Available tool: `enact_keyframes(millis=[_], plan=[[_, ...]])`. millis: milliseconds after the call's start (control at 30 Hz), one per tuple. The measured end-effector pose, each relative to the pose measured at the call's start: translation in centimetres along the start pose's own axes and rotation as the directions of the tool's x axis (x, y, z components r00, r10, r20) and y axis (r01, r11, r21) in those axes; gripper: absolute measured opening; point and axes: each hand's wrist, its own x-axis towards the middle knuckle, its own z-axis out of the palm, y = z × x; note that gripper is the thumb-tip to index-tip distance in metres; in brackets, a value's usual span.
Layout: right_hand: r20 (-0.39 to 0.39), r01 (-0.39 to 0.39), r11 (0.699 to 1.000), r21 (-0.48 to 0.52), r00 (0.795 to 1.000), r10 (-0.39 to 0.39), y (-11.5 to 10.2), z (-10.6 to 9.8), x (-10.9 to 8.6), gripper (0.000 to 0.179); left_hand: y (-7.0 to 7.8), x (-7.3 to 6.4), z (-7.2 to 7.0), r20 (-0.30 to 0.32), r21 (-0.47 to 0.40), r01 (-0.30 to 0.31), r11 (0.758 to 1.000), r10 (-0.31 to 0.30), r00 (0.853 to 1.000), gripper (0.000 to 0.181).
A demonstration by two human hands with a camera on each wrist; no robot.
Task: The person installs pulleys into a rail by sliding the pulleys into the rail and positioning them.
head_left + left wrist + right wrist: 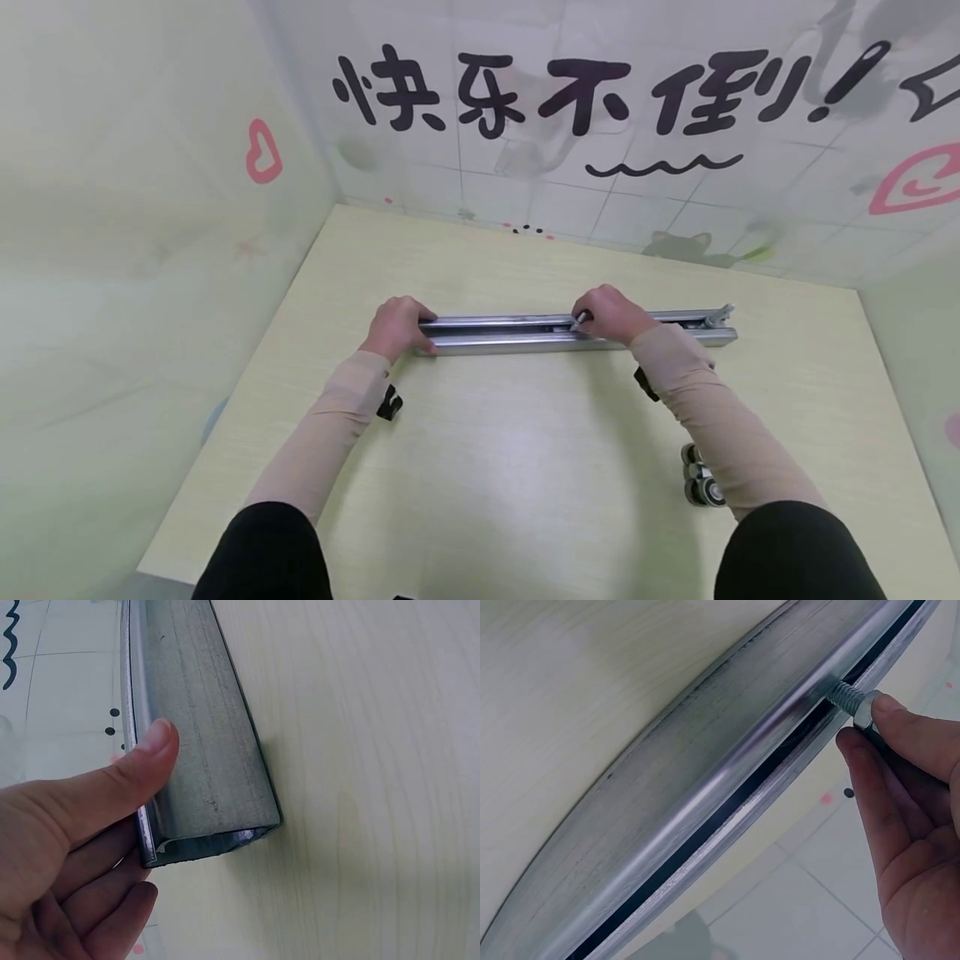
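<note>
A long metal channel rail (502, 342) lies crosswise on the table, its slot facing up. At its left end my left hand (397, 327) grips it; in the left wrist view the thumb (154, 746) rests on the near side wall, with fingers round the far side near the open end. Farther right along the rail, my right hand (613, 315) pinches the hex-shaped top of a threaded bolt (845, 694) between thumb and fingers. The bolt's thread stands in the slot; its lower end is hidden inside the rail.
A metal fitting (720, 316) protrudes from the slot at the rail's right end. A roller trolley with several wheels (702, 477) lies on the table (487, 467) beside the right forearm. Printed sheets (525, 183) rise behind the table and along its sides.
</note>
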Motion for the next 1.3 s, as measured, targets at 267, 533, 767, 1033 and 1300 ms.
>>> enact_keyframes(millis=[267, 533, 767, 1033, 1300], plan=[[-0.017, 0.002, 1.000, -0.006, 1.000, -0.002, 0.8, -0.1, -0.5, 0.012, 0.0, 0.0, 0.1, -0.007, 0.004, -0.004, 1.000, 0.004, 1.000, 0.056], [-0.022, -0.002, 1.000, -0.001, 1.000, 0.002, 1.0, -0.3, -0.8, 0.012, 0.2, 0.1, 0.2, -0.001, -0.003, 0.004, 1.000, -0.004, 1.000, 0.057], [-0.021, 0.016, 1.000, 0.001, 1.000, -0.016, 1.3, -0.3, -0.9, 0.011, 0.2, 0.2, 0.3, 0.001, -0.008, 0.000, 1.000, 0.000, 1.000, 0.057], [-0.021, 0.006, 1.000, 0.011, 1.000, -0.005, 1.4, -0.5, -1.0, 0.012, 0.1, 0.3, 0.1, 0.009, -0.009, 0.009, 1.000, -0.009, 1.000, 0.057], [0.046, 0.024, 0.999, 0.022, 0.999, -0.025, 2.6, -1.2, -1.7, 0.032, 0.0, 0.4, 0.0, 0.017, 0.008, 0.015, 1.000, -0.015, 1.000, 0.057]])
